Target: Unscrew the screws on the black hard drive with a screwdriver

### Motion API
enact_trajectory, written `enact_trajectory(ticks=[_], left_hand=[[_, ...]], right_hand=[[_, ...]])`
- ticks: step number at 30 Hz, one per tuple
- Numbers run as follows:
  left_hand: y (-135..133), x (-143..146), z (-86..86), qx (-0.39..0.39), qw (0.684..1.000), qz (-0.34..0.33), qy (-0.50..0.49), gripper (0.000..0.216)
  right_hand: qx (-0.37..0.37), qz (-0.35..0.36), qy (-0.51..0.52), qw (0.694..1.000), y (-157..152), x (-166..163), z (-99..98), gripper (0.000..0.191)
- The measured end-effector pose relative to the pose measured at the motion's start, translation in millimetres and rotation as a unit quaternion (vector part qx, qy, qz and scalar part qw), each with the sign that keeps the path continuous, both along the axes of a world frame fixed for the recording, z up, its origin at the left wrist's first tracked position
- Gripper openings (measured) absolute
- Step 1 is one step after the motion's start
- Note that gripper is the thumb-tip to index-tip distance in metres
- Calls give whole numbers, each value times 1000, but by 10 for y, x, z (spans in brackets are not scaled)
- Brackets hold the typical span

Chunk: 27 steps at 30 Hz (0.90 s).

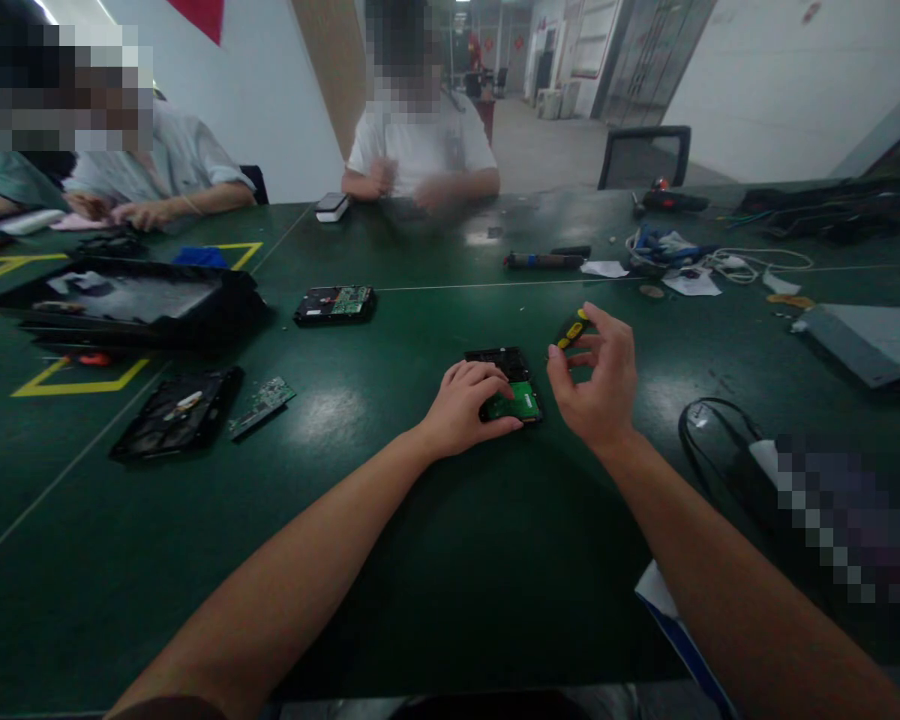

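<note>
A hard drive (pixel 526 402) with a green circuit board and a black frame lies on the table in front of me. My left hand (pixel 474 405) grips it from the left, fingers over its far part and thumb along the near edge. To the right of the drive, my right hand (pixel 598 378) is raised above the table. Between its thumb and fingers is a short black-and-yellow screwdriver (pixel 572 329), its handle slanting up to the right. The screwdriver's tip points down and is too small to make out clearly.
Left are another hard drive (pixel 335 304), a loose circuit board (pixel 262 406), a black casing (pixel 178 412) and a black tray (pixel 135 300). Right are a grey metal box (pixel 866 343), a black cable (pixel 694 440) and tangled wires (pixel 671 245). People (pixel 420 150) sit across the table.
</note>
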State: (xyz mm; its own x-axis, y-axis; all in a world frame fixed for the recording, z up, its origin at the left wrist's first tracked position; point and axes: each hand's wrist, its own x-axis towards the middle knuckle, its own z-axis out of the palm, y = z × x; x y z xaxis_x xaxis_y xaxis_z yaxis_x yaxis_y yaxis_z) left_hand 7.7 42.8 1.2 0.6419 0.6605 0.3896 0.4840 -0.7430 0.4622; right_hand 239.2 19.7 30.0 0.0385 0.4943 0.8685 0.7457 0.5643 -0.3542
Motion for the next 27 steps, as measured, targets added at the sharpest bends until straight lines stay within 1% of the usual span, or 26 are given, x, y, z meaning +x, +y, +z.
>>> enact_trajectory(ticks=[3,6,11,19,24,27], left_hand=[[-5,2,6,-3,1000,1,0,41],[-11,4,15,-6,1000,-1,-1,41],[-15,0,28,-7,1000,0,2,41],[-7,0,14,-3,1000,0,-2,41],[-9,-1,14,-3,1000,-2,-2,41],[-13,-2,19,-2,1000,0,-1,41]], right_hand=[[-13,-10,4,1000,-3,2,-3,67],[-24,-5,9,1000,-7,-5,-5,67],[-12,10,17,1000,5,-1,-14,67],[-24,0,-2,1000,-9,0,5,66],[-13,-15,3,1000,-5,0,12,67],[-15,-8,-1,1000,-10,-1,18,66]])
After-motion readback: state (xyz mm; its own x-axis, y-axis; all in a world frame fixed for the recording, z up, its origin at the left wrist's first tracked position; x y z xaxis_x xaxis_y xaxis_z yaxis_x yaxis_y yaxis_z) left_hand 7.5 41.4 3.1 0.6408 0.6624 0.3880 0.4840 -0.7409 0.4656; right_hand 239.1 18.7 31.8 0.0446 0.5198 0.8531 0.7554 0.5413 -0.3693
